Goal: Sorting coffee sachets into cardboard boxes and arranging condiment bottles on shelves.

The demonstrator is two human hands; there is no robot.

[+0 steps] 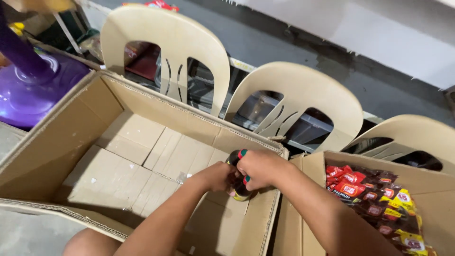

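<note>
Both hands' fingers [251,166] close around dark sachets [238,188].

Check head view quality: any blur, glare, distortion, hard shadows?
Head view: wide-angle bend shows in the box edges and chairs; both hands and the dark packets they hold are slightly soft; mild sheen on the purple base; the near box wall and arms throw a soft shadow on the box floor; no blown highlights.

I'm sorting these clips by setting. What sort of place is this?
Probably a small storeroom or packing area: a large open cardboard box, a second box of red and brown sachets, and plastic chairs on a bare concrete floor.
</note>
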